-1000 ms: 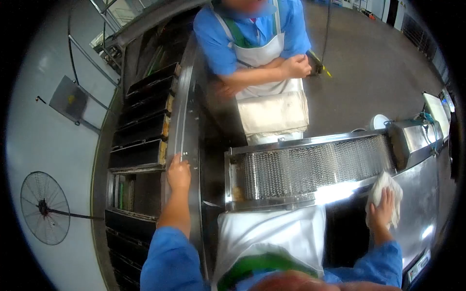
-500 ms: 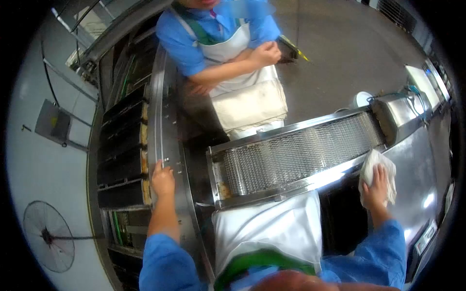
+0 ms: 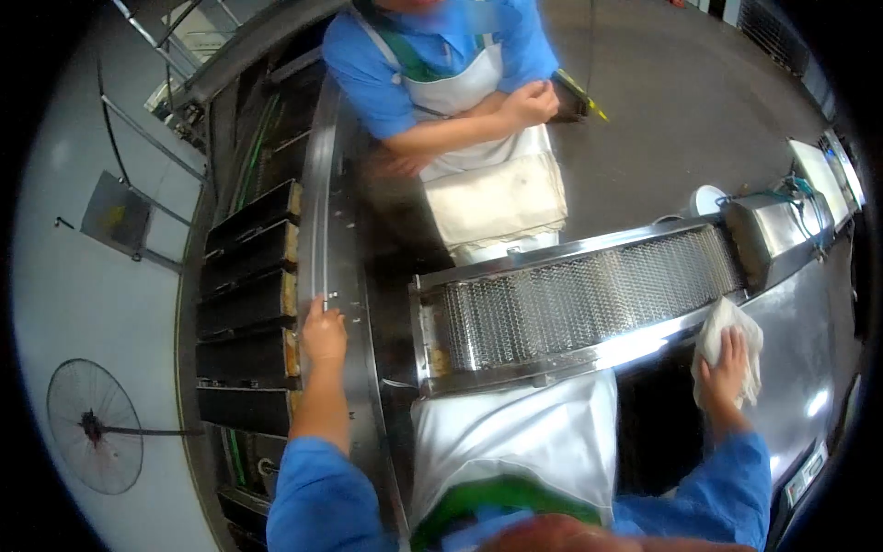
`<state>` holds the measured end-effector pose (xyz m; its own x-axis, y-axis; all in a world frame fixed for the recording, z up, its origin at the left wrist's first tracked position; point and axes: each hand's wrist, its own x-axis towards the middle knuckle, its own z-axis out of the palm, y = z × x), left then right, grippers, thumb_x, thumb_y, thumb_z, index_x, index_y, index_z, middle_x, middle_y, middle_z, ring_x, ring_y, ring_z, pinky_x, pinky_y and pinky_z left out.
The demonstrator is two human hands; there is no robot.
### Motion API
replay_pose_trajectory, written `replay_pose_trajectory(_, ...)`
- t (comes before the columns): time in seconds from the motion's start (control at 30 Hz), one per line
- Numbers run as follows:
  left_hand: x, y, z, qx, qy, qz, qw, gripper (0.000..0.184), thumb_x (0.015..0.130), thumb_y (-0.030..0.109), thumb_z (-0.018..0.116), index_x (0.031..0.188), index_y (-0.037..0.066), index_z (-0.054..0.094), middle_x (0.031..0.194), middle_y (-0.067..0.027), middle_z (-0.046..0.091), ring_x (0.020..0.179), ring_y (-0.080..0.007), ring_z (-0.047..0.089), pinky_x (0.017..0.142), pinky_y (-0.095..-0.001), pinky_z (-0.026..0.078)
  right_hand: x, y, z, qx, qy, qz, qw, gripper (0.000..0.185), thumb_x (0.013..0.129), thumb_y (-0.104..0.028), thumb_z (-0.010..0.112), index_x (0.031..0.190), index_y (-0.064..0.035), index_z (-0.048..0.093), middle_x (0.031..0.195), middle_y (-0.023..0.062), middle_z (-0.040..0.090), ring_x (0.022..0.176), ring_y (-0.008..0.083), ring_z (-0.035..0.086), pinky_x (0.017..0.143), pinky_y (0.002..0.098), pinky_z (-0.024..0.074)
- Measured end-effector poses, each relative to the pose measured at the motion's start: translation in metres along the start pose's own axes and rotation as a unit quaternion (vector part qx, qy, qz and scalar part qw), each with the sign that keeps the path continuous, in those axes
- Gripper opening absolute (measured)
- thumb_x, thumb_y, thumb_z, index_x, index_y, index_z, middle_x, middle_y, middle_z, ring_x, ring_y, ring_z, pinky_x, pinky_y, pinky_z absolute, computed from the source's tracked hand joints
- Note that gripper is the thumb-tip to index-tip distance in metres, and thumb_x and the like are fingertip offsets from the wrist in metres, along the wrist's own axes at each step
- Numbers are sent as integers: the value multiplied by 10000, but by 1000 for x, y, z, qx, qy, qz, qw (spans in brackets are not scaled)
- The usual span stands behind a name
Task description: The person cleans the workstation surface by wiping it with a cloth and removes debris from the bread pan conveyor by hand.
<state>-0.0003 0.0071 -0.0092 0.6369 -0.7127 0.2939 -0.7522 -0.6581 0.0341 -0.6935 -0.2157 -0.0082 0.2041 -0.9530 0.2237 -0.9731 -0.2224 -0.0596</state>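
My left hand is at the long metal rail on the left, its fingers curled over a small fitting on the rail's edge. The exact grip is partly hidden. On the right, my right hand holds a folded white cloth, fingers bent over it. That cloth lies against the edge of the smooth steel surface, beside the metal mesh conveyor. Beyond the left rail, several dark rectangular trays with yellowish-brown ends sit in a row.
Across the mesh conveyor stands a co-worker in a blue shirt and white apron, arms folded. A steel housing caps the conveyor's far end, near a white bucket. A wall fan is at the far left.
The row of dark trays has shifted toward the bottom of the view. My head view has turned slightly. Both hands keep about the same places, the right one still on the cloth.
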Motion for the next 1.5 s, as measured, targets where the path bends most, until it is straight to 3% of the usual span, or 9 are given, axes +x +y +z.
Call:
replay_pose_trajectory(0.17,1,1,-2,-6,-4,8,1000,138,766,128,734,891,69,742,1343,-105,578,1102,-305,621,906,-402,517,-2,10,6,-9,0,1,1000,777,685,-108,722,1402,-49,427,1486,176,394,1402,411,308,1164,485,257)
replay_pose_trajectory(0.53,-1,3,-5,-32,13,-7,999,134,742,103,746,868,58,746,1305,-115,599,1080,-305,635,891,-401,527,-3,23,22,-21,38,-26,999,790,676,-172,743,1396,-62,436,1471,173,420,1371,429,341,1148,507,274)
replay_pose_trajectory(0.8,1,0,2,-28,-1,0,1000,135,751,103,744,875,49,739,1308,-139,592,1158,-326,598,956,-405,501,-2,17,18,-10,44,-21,999,807,661,-90,756,1400,-67,432,1469,167,420,1379,413,338,1151,496,277)
replay_pose_trajectory(1.13,-1,2,3,-47,10,0,999,133,742,106,755,863,53,742,1307,-144,593,1153,-317,603,947,-409,504,-2,18,14,-16,19,-9,1000,811,686,-56,737,1427,-78,408,1489,150,401,1398,400,317,1164,480,262)
replay_pose_trajectory(1.5,1,0,-1,-29,17,10,999,137,742,122,752,859,52,743,1299,-141,599,1128,-324,615,935,-404,511,-2,14,9,-34,23,-21,999,786,708,-155,748,1417,-84,416,1474,167,420,1383,418,331,1148,500,281)
